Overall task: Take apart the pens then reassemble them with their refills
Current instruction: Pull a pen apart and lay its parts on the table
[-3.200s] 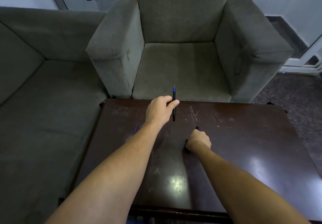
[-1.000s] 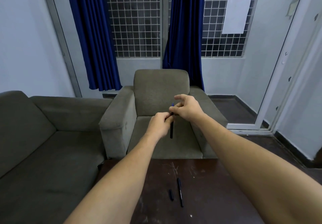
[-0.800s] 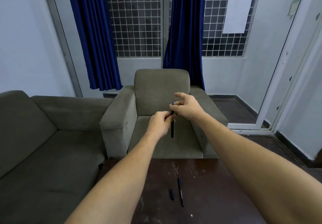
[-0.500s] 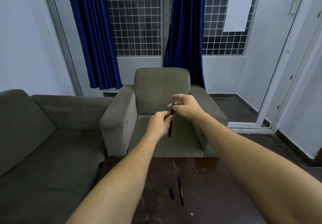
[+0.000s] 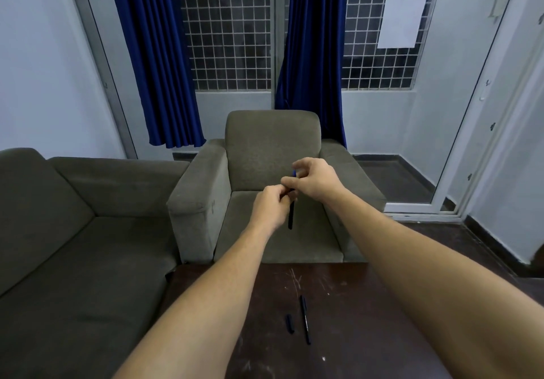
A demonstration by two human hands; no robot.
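I hold a dark pen [image 5: 291,213] upright in the air in front of the armchair. My left hand [image 5: 272,206] grips its barrel, with the lower end hanging below my fist. My right hand [image 5: 313,178] pinches the blue upper end of the pen between thumb and fingers. On the dark wooden table [image 5: 353,305] below lie a second dark pen [image 5: 305,319] and, just left of it, a short dark pen cap [image 5: 289,323].
A grey armchair [image 5: 273,149] stands beyond the table's far edge, and a grey sofa [image 5: 73,231] runs along the left. Blue curtains and a grilled window fill the back wall. A glass door is at the right.
The view rose from the table early on, both hands lifting the pen. Over the last second my right hand's fingers shifted slightly on the pen's top; the pen tilted a little.
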